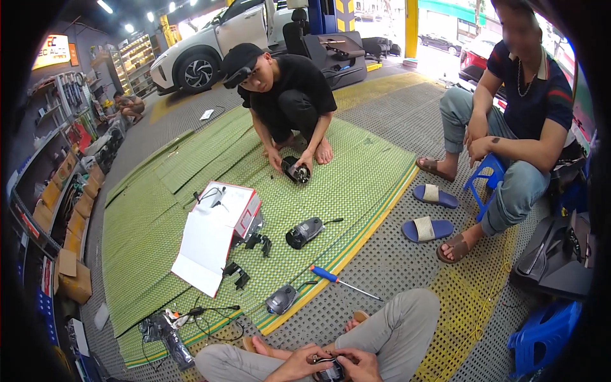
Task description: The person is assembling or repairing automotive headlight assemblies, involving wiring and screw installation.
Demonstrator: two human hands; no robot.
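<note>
Low in the view, between my crossed legs, my left hand (pixel 304 365) and my right hand (pixel 360 365) grip a small round black device (pixel 329 372) with a ribbed, shiny face. Fingers of both hands are curled round its sides and top edge, hiding much of it. Just ahead, at the mat's edge, lies a grey-black housing (pixel 282 299) with a short cable. A similar housing (pixel 305 233) rests farther up the mat. Beside them a blue-handled screwdriver (pixel 326 274) lies with its shaft pointing right.
An opened white box (pixel 207 245) with red edges stands on the green mat (pixel 356 153), black brackets (pixel 236 276) beside it. Cables and a plastic bag (pixel 170 337) lie front left. A crouching person holds a black round part (pixel 295 170). Another sits right, near blue slippers (pixel 428 230).
</note>
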